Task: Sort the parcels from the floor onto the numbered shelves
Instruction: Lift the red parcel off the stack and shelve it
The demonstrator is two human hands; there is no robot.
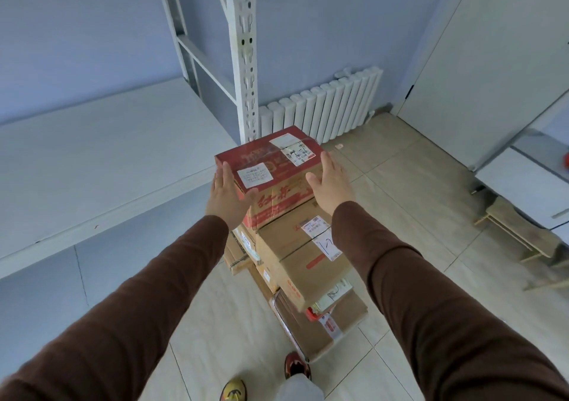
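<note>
A red cardboard parcel (271, 163) with two white labels sits on top of a stack of brown parcels (304, 265) on the floor, beside the shelf post. My left hand (226, 196) is at the parcel's left side with straight fingers, the thumb near its front corner. My right hand (331, 183) is at the parcel's right side, fingers straight. Whether the palms touch the box is unclear. The brown parcel under it bears a handwritten number label (328, 246). A wide white shelf board (92, 166) lies to the left at waist height.
The white slotted shelf post (244, 62) stands just behind the stack. A white radiator (323, 108) lines the back wall. At the right are a white door (480, 62), a white cabinet (523, 185) and a low wooden stool (520, 231). My shoes (264, 379) stand on the tiled floor.
</note>
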